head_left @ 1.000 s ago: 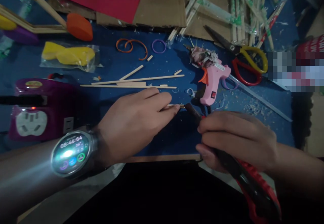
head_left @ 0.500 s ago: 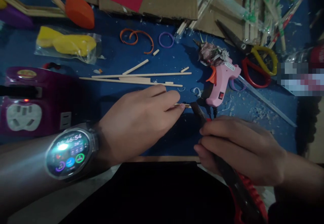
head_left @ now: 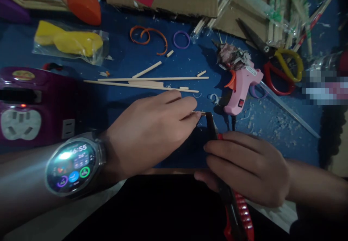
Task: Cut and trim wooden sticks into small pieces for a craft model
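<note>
The person's two hands are in view: the left hand (head_left: 156,126), near the centre towards eight o'clock, pinches one thin stick (head_left: 203,113); the right hand (head_left: 248,166), at four, grips one knife (head_left: 230,206). One watch (head_left: 71,168) sits at eight. Two long sticks (head_left: 174,78) lie between ten and eleven, with four short stick pieces (head_left: 146,69) scattered from eleven to one. Two purple bands (head_left: 174,40) show, at twelve and three. There is one glue gun (head_left: 239,91) towards three, one pair of scissors (head_left: 288,65) at two and one socket block (head_left: 54,92) at nine.
</note>
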The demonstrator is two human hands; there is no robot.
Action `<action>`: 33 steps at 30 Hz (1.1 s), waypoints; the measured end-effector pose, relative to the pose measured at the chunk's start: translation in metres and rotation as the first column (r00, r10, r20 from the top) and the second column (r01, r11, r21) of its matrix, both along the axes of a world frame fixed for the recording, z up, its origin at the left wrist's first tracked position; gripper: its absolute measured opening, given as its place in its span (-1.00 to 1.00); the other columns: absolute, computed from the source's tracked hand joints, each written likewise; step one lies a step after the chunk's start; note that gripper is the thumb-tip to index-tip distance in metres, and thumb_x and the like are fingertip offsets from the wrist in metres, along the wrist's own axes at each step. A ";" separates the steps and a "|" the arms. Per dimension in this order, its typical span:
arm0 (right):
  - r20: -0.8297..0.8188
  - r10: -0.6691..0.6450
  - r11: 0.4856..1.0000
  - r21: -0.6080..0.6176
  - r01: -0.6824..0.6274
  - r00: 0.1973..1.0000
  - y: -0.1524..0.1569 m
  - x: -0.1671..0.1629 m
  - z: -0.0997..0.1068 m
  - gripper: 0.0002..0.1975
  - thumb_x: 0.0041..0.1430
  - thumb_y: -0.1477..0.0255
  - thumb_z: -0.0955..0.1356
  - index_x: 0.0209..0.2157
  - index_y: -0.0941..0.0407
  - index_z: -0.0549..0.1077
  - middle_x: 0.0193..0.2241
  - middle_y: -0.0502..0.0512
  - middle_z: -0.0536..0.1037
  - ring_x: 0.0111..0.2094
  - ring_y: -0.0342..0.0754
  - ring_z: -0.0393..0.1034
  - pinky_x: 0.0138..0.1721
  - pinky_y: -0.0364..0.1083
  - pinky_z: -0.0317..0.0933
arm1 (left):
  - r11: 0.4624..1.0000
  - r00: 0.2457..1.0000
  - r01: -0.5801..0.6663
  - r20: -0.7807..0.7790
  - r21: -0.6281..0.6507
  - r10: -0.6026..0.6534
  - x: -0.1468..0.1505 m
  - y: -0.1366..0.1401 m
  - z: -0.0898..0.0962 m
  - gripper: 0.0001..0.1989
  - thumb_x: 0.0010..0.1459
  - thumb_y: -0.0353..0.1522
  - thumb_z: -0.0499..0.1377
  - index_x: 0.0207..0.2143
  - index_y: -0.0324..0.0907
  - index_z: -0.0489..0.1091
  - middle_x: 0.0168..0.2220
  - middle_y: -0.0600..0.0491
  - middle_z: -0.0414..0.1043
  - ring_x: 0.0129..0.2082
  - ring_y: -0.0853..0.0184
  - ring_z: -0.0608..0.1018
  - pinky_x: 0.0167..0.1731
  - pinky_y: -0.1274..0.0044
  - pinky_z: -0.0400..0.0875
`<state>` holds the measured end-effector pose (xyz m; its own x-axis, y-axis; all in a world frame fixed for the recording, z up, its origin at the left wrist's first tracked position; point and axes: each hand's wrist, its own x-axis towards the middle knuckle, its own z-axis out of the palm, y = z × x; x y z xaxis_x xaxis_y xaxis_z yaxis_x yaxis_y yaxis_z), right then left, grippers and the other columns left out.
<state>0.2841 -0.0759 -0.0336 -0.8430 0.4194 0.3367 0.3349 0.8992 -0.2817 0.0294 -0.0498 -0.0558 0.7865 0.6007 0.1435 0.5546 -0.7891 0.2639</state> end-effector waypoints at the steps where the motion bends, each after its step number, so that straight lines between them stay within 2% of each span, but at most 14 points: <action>1: 0.000 -0.002 1.000 -0.002 0.002 1.000 -0.001 0.000 -0.001 -0.86 0.34 0.39 0.54 -0.32 0.14 0.65 -0.33 0.10 0.71 -0.31 -0.04 0.58 -0.23 -0.04 0.61 | 1.000 1.000 0.004 0.006 0.007 -0.004 0.000 0.000 0.000 -0.58 0.55 -0.41 -0.08 0.04 -0.29 0.59 -0.25 -0.04 0.41 -0.23 0.13 0.49 -0.26 0.31 0.49; 4: 0.002 -0.021 1.000 0.000 0.021 1.000 -0.006 0.001 -0.004 -0.88 0.40 0.43 0.49 -0.28 0.14 0.63 -0.28 0.09 0.70 -0.27 -0.05 0.55 -0.19 -0.02 0.60 | 0.999 0.999 0.017 0.038 0.032 -0.018 -0.002 0.001 -0.001 -0.55 0.57 -0.23 -0.03 0.07 -0.32 0.57 -0.24 -0.04 0.42 -0.23 0.12 0.49 -0.25 0.30 0.53; 8: -0.020 -0.010 1.000 -0.001 0.010 1.000 -0.008 0.002 -0.009 -0.89 0.34 0.56 0.49 -0.32 0.16 0.59 -0.21 0.13 0.70 -0.24 -0.05 0.54 -0.17 -0.01 0.57 | 0.999 0.998 0.047 0.048 0.023 -0.048 -0.003 0.002 -0.001 -0.29 0.47 0.13 0.08 0.09 -0.37 0.56 -0.20 -0.05 0.42 -0.22 0.12 0.51 -0.26 0.30 0.57; 12: -0.061 0.035 0.999 0.024 -0.033 0.998 -0.003 0.001 -0.012 -0.89 0.31 0.56 0.51 -0.34 0.18 0.60 -0.26 0.16 0.69 -0.31 -0.05 0.49 -0.27 -0.01 0.51 | 0.998 0.996 0.055 0.072 0.025 -0.057 -0.003 0.003 0.000 -0.22 0.42 0.20 0.09 0.05 -0.38 0.56 -0.22 -0.06 0.42 -0.24 0.13 0.50 -0.24 0.30 0.59; 16: -0.029 0.068 0.997 0.033 -0.067 0.997 -0.001 -0.003 -0.013 -0.91 0.31 0.56 0.50 -0.32 0.16 0.63 -0.36 0.09 0.68 -0.39 -0.03 0.43 -0.39 0.00 0.43 | 0.997 0.993 0.070 0.098 0.020 -0.072 -0.003 0.003 -0.002 -0.23 0.44 0.16 0.07 0.09 -0.42 0.54 -0.21 -0.08 0.42 -0.21 0.11 0.50 -0.21 0.26 0.58; 21: -0.026 0.066 0.995 0.070 -0.064 0.998 -0.003 -0.008 -0.014 -0.85 0.32 0.51 0.51 -0.38 0.12 0.61 -0.42 0.05 0.65 -0.46 -0.05 0.34 -0.44 -0.01 0.37 | 1.000 0.992 0.016 0.124 -0.002 -0.016 -0.006 0.001 -0.002 -0.55 0.51 -0.13 0.01 0.11 -0.25 0.50 -0.21 -0.02 0.41 -0.22 0.17 0.50 -0.23 0.31 0.48; 24: -0.041 0.059 0.996 0.066 -0.057 0.997 -0.002 -0.007 -0.017 -0.85 0.33 0.49 0.51 -0.37 0.12 0.61 -0.41 0.06 0.65 -0.46 -0.05 0.33 -0.45 -0.01 0.35 | 1.000 0.992 -0.003 0.124 -0.018 0.005 -0.005 0.001 -0.002 -0.65 0.51 -0.22 0.01 0.08 -0.19 0.50 -0.23 0.02 0.40 -0.23 0.21 0.50 -0.26 0.35 0.44; 29: -0.027 0.077 0.993 0.086 -0.075 0.997 0.000 -0.003 -0.016 -0.87 0.34 0.51 0.51 -0.35 0.15 0.60 -0.42 0.05 0.62 -0.42 -0.05 0.36 -0.44 -0.02 0.34 | 1.000 0.991 0.003 0.133 0.023 -0.006 -0.006 0.002 -0.003 -0.62 0.51 -0.23 -0.04 -0.01 -0.20 0.53 -0.24 0.05 0.33 -0.30 0.31 0.41 -0.30 0.42 0.37; 33: -0.040 0.063 0.995 0.080 -0.060 0.997 -0.001 -0.002 -0.016 -0.86 0.33 0.51 0.52 -0.35 0.15 0.58 -0.45 0.03 0.61 -0.42 -0.02 0.38 -0.50 0.00 0.28 | 0.998 0.999 -0.020 0.048 0.052 0.018 -0.006 -0.001 0.000 -0.51 0.57 -0.25 -0.12 0.09 -0.27 0.56 -0.21 0.02 0.33 -0.26 0.28 0.45 -0.32 0.40 0.39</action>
<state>0.2825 -0.0769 -0.0496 -0.8506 0.3379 0.4028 0.2675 0.9377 -0.2216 0.0233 -0.0504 -0.0561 0.7666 0.6062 0.2116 0.5575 -0.7919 0.2491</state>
